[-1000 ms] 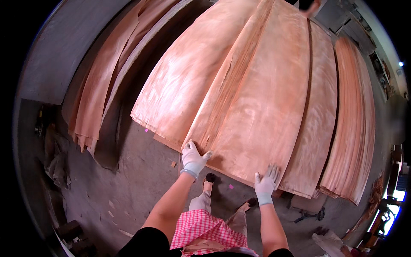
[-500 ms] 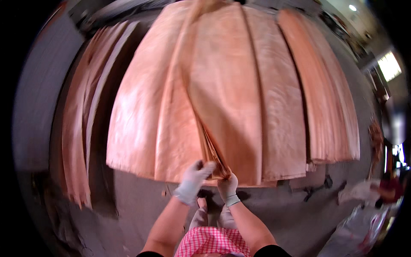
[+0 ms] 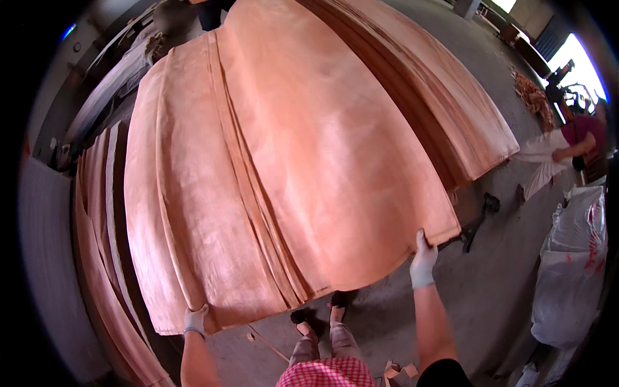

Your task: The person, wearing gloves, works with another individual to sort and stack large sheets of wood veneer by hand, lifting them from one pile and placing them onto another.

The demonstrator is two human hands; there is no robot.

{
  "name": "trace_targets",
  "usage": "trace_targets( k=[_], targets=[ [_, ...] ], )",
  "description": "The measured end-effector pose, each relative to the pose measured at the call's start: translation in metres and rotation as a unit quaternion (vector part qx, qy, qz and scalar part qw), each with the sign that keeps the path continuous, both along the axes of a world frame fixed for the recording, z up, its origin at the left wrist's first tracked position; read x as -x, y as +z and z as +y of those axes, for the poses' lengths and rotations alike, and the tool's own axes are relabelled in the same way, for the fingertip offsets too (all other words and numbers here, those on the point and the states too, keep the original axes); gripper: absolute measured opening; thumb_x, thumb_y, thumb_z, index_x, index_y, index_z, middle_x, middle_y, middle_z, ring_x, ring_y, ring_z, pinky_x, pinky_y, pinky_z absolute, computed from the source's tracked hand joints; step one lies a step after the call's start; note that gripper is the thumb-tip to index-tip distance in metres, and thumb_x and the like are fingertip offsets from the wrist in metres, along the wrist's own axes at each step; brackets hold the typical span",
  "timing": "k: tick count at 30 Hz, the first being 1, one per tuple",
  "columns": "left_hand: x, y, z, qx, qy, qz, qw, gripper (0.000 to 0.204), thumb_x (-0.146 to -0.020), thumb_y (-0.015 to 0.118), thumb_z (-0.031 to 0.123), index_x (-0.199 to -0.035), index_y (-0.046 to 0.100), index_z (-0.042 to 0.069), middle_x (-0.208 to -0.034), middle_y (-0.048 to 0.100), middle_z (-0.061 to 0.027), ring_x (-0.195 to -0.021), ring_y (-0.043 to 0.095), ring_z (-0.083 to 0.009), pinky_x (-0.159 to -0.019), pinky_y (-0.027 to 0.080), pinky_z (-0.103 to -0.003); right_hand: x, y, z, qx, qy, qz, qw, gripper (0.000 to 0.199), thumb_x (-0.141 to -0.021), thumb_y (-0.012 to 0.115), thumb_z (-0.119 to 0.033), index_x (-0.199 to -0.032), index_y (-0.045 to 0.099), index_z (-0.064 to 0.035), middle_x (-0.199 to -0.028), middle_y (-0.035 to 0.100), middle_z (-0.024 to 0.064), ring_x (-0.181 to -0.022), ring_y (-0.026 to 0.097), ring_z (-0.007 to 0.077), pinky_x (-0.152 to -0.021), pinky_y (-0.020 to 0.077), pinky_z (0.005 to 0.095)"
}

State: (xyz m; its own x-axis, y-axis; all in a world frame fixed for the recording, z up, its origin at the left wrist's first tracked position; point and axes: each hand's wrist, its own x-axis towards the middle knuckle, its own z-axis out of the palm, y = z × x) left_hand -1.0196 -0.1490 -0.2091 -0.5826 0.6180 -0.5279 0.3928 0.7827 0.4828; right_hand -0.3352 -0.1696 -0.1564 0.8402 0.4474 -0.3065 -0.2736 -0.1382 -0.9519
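In the head view, we have a wide veneer sheet (image 3: 335,148) before us, pale reddish-brown and bulging upward along its middle, with its near edge curving; it is our landmark for the rest. At its near edge, just left of the near right corner, our right hand (image 3: 423,264), in a pale glove, has its fingers closed on that edge, the thumb lying on top; beyond the left side of the wide veneer sheet, our left hand (image 3: 195,320), gloved too, touches the near edge of another veneer sheet (image 3: 213,213); we cannot tell whether its fingers close on that edge or only rest against it.

Narrow veneer strips (image 3: 255,209) lie lengthwise between the two sheets, directly left of the wide veneer sheet; to its right we see a veneer stack (image 3: 474,122) with many layered edges; well to its left, more long veneer pieces (image 3: 97,193) hang or lean, and we cannot tell which.

Below the near edge of the wide veneer sheet are our dark shoes (image 3: 337,300) on the grey floor (image 3: 380,322), and our pink checked apron (image 3: 329,373); well to its right are a co-worker (image 3: 583,138) in a dark red top and, nearer us, a plastic-wrapped bundle (image 3: 570,271).
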Motion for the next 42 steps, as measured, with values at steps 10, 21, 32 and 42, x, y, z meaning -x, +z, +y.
trace_targets(
  k=[10, 21, 32, 42],
  targets=[
    [0.013, 0.03, 0.0, -0.033, 0.059, -0.08, 0.995, 0.053, -0.087, 0.069, 0.036, -0.122, 0.055, -0.001, -0.101, 0.062, -0.0059, -0.089, 0.058, -0.02, -0.082, 0.05, -0.035, -0.074, -0.14, 0.011, 0.098, -0.06, 0.187, 0.976, 0.068, -0.094, 0.05, -0.051, -0.139, 0.037, -0.0022, -0.135, 0.049, 0.0101, -0.12, 0.051, 0.0241, -0.098, 0.0449, 0.0404],
    [-0.04, 0.055, 0.006, -0.069, 0.015, -0.058, 0.996, 0.037, -0.088, 0.067, 0.025, -0.112, 0.056, -0.002, -0.099, 0.062, -0.0112, -0.084, 0.06, -0.0235, -0.074, 0.051, -0.037, -0.051, -0.166, 0.002, 0.291, 0.003, -0.287, 0.913, 0.06, -0.099, 0.041, -0.037, -0.133, 0.034, 0.0109, -0.121, 0.054, 0.0325, -0.114, 0.051, 0.0471, -0.093, 0.044, 0.047],
    [-0.093, 0.199, 0.065, -0.125, -0.112, -0.197, 0.966, 0.045, -0.089, 0.067, 0.024, -0.121, 0.05, -0.002, -0.107, 0.061, -0.015, -0.092, 0.063, -0.0272, -0.081, 0.054, -0.042, -0.083, -0.138, 0.034, 0.372, 0.011, -0.1, 0.923, 0.056, -0.093, 0.05, -0.038, -0.124, 0.044, 0.0089, -0.101, 0.064, 0.0303, -0.099, 0.061, 0.0441, -0.084, 0.0485, 0.0488],
    [-0.044, 0.063, 0.087, -0.065, -0.04, -0.034, 0.996, 0.044, -0.09, 0.065, 0.024, -0.119, 0.051, -0.005, -0.108, 0.06, -0.0167, -0.084, 0.063, -0.0277, -0.073, 0.055, -0.04, -0.097, -0.14, 0.054, 0.439, 0.072, -0.082, 0.892, 0.06, -0.093, 0.044, -0.048, -0.101, 0.066, 0.007, -0.104, 0.064, 0.0299, -0.103, 0.061, 0.0407, -0.09, 0.0477, 0.0461]
  ],
)
